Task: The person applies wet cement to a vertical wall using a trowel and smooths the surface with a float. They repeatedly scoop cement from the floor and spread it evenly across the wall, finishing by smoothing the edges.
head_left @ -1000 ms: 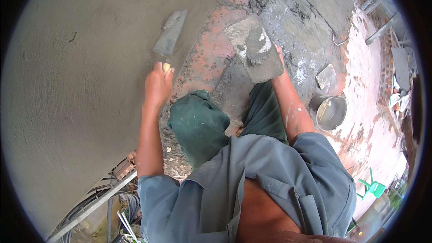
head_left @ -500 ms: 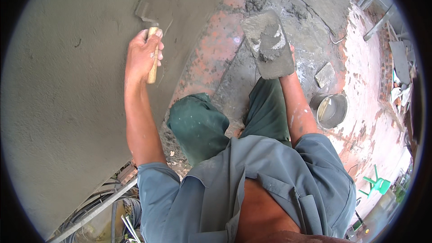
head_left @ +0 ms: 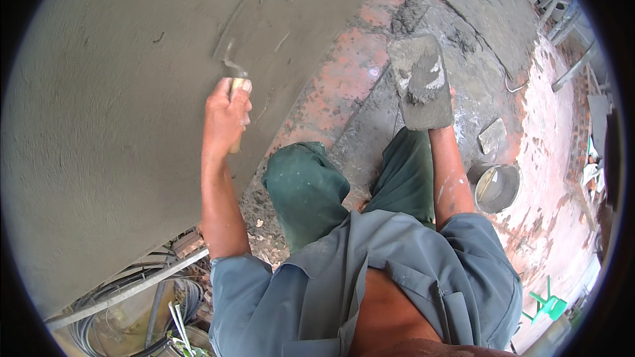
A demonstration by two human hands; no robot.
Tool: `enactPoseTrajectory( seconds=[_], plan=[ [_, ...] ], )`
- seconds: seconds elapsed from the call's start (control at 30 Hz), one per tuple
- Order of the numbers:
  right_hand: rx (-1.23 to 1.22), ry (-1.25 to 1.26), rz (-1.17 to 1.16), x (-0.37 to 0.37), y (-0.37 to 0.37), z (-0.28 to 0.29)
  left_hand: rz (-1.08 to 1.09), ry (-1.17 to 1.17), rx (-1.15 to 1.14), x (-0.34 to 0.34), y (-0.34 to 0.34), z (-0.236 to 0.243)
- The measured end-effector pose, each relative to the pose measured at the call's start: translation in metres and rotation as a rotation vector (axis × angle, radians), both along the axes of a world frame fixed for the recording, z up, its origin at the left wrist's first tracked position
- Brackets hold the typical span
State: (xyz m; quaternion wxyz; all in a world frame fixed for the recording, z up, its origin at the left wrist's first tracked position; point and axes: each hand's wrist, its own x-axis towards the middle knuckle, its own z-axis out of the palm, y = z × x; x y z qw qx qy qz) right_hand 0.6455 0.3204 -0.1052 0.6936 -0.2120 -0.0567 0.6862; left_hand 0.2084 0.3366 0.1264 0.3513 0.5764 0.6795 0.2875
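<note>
My left hand [head_left: 228,109] is closed around the wooden handle of a plastering trowel [head_left: 233,66]. Its bent metal neck reaches up to a broad surface of smooth grey plaster [head_left: 119,132] on the left; the blade barely stands out against it. On the right, my right hand [head_left: 452,102] carries a flat, rectangular mortar board [head_left: 423,116] from beneath. The board hides most of that hand, with a few fingertips showing at its right edge. A lump of wet mortar [head_left: 423,82] lies on top of it.
A mortar-stained bucket [head_left: 497,188] and a flat grey slab piece [head_left: 492,136] are right of my right forearm. Mortar-smeared red ground [head_left: 337,79] runs beside the plaster. Coiled black hoses [head_left: 188,301] and a metal bar [head_left: 126,291] lie lower left; a green plastic chair [head_left: 550,305] is lower right.
The trowel in my left hand has slid along the plaster nearer to my body. The whole view has shifted somewhat; my right hand still holds up the loaded board.
</note>
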Motion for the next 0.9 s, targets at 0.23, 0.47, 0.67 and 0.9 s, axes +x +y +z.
enactPoseTrajectory(
  seconds=[0.23, 0.47, 0.67, 0.9],
  plan=[
    [0.045, 0.000, 0.029, -0.008, 0.008, 0.015, 0.057, 0.034, 0.130, -0.010, -0.008, 0.062],
    [0.129, 0.025, 0.068, -0.023, 0.027, 0.049, -0.069, 0.048, 0.589, -0.002, 0.003, 0.108],
    [0.277, 0.062, 0.099, -0.045, 0.048, 0.099, -0.613, 0.043, 0.248, 0.052, -0.038, 0.077],
    [0.083, -0.014, 0.045, -0.053, 0.052, 0.118, -0.759, 0.136, 0.064, 0.089, -0.032, 0.043]
  ],
)
